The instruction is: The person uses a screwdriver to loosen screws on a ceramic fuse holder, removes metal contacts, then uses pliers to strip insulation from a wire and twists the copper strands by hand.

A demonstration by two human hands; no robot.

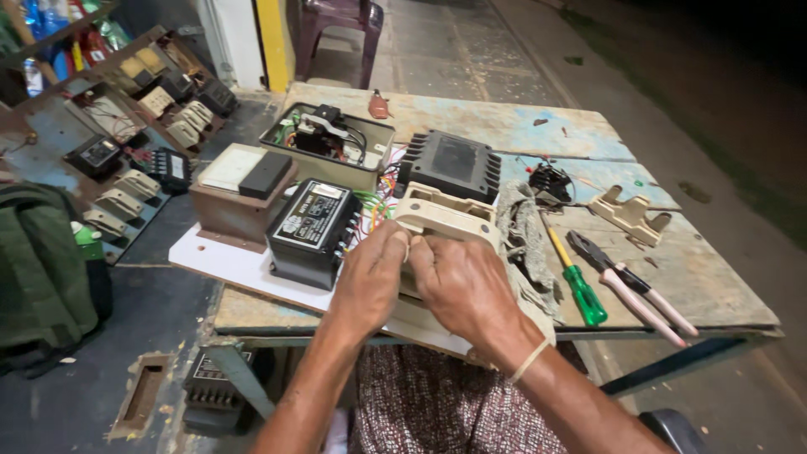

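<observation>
Beige plastic housing [444, 216] sits near the front middle of the table [714, 290], both hands on its near edge. Largest first: the table is a worn wooden top with flaking blue paint. A white board [244, 271] lies on its left part and sticks out past the edge. On the board: a brown box with a cream top [239, 195] and a black block on it, then a black meter unit [309, 229] just right of it. Behind those, an open grey box [329, 145] full of wiring. A black finned unit [451, 164] stands right behind the beige housing. A grey rag [528, 244] lies bunched against the housing's right side.

Left hand [370, 282] is curled closed, fingertips pinching at the housing's near edge. Right hand [466, 286] is likewise curled shut, fingers pressed to the same edge, touching the left hand. What exactly sits between the fingertips cannot be told. A pale band circles the right wrist.

Smaller items, right of the rag: pliers with pink handles [635, 290], a screwdriver with a green handle [573, 282], a beige bracket piece [629, 214], a small black part with wires [551, 181]. Coloured wires [374, 208] run between meter and housing.
</observation>
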